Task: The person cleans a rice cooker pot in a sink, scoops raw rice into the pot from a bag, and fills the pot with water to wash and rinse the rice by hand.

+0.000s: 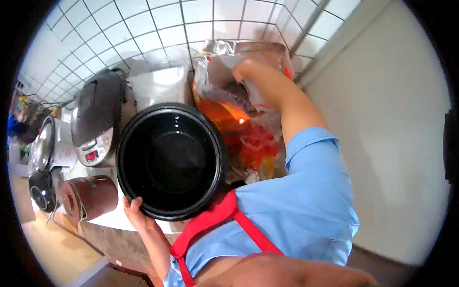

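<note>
My left hand (136,213) grips the near rim of a black, empty inner pot (169,160) and holds it over the counter. My right hand (244,71) reaches down into the open top of a large orange and red plastic bag (239,129) with a silvery inside, which stands against the tiled wall just right of the pot. The fingers are buried in the bag, so I cannot see whether they hold anything. My blue sleeve (311,158) and a red apron strap (215,217) fill the lower right.
A grey rice cooker (98,115) with its lid shut stands left of the pot. Behind the pot is a clear tub (160,79) with white contents. A brown pot (88,196) and more steel cookers (43,148) line the white counter (112,217) further left.
</note>
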A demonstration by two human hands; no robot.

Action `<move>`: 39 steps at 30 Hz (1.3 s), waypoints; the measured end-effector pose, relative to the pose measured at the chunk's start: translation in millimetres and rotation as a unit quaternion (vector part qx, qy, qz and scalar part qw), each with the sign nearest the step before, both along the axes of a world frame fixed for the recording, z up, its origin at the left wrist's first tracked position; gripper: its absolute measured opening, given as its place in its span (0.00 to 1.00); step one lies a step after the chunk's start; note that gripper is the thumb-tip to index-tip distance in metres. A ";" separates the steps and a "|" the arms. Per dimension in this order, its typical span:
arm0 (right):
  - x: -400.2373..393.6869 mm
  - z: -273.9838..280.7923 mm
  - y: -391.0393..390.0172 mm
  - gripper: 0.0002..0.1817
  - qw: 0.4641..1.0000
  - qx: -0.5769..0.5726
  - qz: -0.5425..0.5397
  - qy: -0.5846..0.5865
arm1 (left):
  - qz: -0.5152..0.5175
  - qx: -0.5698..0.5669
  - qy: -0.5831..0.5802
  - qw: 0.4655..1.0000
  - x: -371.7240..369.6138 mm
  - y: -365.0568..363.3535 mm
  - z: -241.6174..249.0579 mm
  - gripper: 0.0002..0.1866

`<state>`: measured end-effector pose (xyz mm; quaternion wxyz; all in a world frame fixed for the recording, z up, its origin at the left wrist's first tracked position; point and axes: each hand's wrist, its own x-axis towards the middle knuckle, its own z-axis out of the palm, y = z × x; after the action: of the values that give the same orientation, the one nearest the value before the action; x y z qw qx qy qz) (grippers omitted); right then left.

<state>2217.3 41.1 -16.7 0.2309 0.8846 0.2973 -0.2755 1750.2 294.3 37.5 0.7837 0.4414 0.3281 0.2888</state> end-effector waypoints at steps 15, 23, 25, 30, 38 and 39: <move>75.3 -204.8 0.1 0.14 0.985 0.166 -0.012 0.050 | 0.069 0.005 0.042 0.997 4.5 -17.1 -13.6 0.25; 15.7 -128.5 15.6 0.12 0.944 0.251 0.154 -0.152 | 0.082 -0.004 0.054 0.995 6.4 -15.4 -18.5 0.24; -3.5 -132.9 1.5 0.11 0.902 0.424 0.029 -0.073 | 0.104 0.002 0.055 0.993 11.7 -18.8 -18.9 0.23; -5.9 -209.5 -18.2 0.11 0.900 0.411 -0.142 0.015 | 0.087 -0.007 0.045 0.995 15.0 -23.6 -13.9 0.23; -12.6 -212.1 -22.6 0.13 0.934 0.282 -0.211 0.059 | 0.091 0.008 0.061 0.994 8.5 -15.6 -23.1 0.27; -14.7 -211.1 -21.6 0.12 0.935 0.280 -0.211 0.058 | 0.095 0.000 0.056 0.994 10.8 -18.0 -19.6 0.25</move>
<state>2202.6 19.5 -227.9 -0.1070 0.9383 0.1821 -0.2739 1761.0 276.4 17.8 0.7326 0.4240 0.4122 0.3370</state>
